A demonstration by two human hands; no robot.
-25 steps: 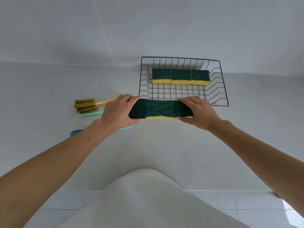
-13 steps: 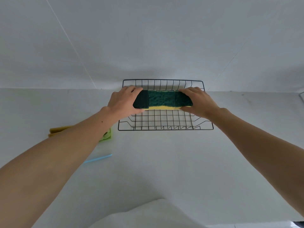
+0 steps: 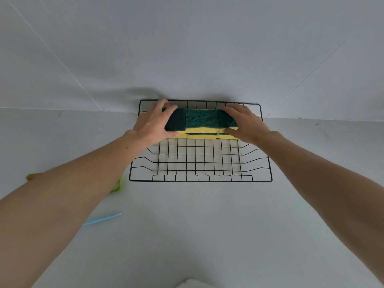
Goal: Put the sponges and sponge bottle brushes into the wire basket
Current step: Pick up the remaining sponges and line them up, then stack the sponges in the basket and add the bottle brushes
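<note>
A black wire basket [image 3: 200, 180] stands on the white counter against the wall. My left hand [image 3: 152, 123] and my right hand [image 3: 246, 123] press a row of green-and-yellow sponges [image 3: 202, 121] between them, over the basket's far end. Directly beneath it shows the yellow edge of a lower row of sponges [image 3: 202, 136] lying in the basket. Left of the basket, my left forearm mostly hides the bottle brushes: a green sponge head [image 3: 119, 185], a yellow-brown tip [image 3: 31, 176] and a light blue handle [image 3: 102, 219] show.
The wall rises right behind the basket. A white cloth edge [image 3: 192, 282] shows at the bottom of the view.
Both hands carried the row of sponges forward from in front of the basket to above its far end, over the sponges lying there. The view moved closer to the basket.
</note>
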